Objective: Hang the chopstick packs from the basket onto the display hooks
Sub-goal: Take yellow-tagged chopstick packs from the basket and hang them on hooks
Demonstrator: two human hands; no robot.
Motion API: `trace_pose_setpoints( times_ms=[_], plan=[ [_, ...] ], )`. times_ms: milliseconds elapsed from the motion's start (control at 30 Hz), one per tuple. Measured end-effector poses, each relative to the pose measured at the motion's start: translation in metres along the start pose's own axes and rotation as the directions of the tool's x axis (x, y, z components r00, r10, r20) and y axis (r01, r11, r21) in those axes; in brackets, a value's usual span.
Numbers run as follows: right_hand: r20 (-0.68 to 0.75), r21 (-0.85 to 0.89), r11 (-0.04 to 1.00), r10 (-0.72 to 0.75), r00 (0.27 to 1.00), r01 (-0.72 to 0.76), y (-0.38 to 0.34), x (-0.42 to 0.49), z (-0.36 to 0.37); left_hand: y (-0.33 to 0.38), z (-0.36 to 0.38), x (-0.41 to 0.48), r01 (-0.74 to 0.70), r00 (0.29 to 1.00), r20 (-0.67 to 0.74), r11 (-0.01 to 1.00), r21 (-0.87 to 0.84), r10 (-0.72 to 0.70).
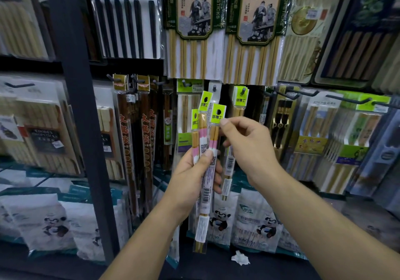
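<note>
My left hand (pixel 194 176) grips a fanned bunch of slim chopstick packs (pixel 204 145) with lime-green header tags and pink-and-white bands, held upright in front of the display. My right hand (pixel 244 143) pinches the green tag of the rightmost pack (pixel 218 113) between thumb and forefinger. Just above the tags a short display hook (pixel 214 88) pokes through a clear header. A matching green-tagged pack (pixel 240 102) hangs on the hook to the right. The basket is out of view.
Large bamboo chopstick packs (pixel 192 28) hang above. Dark red chopstick packs (pixel 134 132) hang at left beside a dark shelf post (pixel 80 106). Long black hooks (pixel 348 99) stick out at right. Panda-printed bags (pixel 218 219) line the bottom shelf, with a crumpled white paper (pixel 240 258).
</note>
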State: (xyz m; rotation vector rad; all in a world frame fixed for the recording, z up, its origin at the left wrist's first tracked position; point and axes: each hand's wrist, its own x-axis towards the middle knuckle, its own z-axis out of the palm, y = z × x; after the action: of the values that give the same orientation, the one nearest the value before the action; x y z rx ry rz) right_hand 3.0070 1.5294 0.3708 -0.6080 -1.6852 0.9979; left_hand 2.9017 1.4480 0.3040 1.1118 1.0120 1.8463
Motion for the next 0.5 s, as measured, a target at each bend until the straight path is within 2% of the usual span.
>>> trace_pose_setpoints(
  times_ms=[233,333,500],
  plan=[
    [-0.052,0.053,0.999,0.011,0.999,-0.008,-0.006,0.005,-0.001,-0.006,0.000,0.003,-0.017,1.000,-0.023,0.998,-0.068,0.016],
    [-0.118,0.103,0.995,0.003,0.993,0.009,-0.011,0.014,-0.007,-0.007,-0.005,0.005,-0.051,0.994,-0.091,0.998,0.032,0.054],
    [-0.197,0.068,0.996,-0.038,0.980,0.053,-0.013,0.032,-0.015,-0.005,-0.008,0.006,-0.044,0.994,-0.096,0.995,0.090,0.053]
  ],
)
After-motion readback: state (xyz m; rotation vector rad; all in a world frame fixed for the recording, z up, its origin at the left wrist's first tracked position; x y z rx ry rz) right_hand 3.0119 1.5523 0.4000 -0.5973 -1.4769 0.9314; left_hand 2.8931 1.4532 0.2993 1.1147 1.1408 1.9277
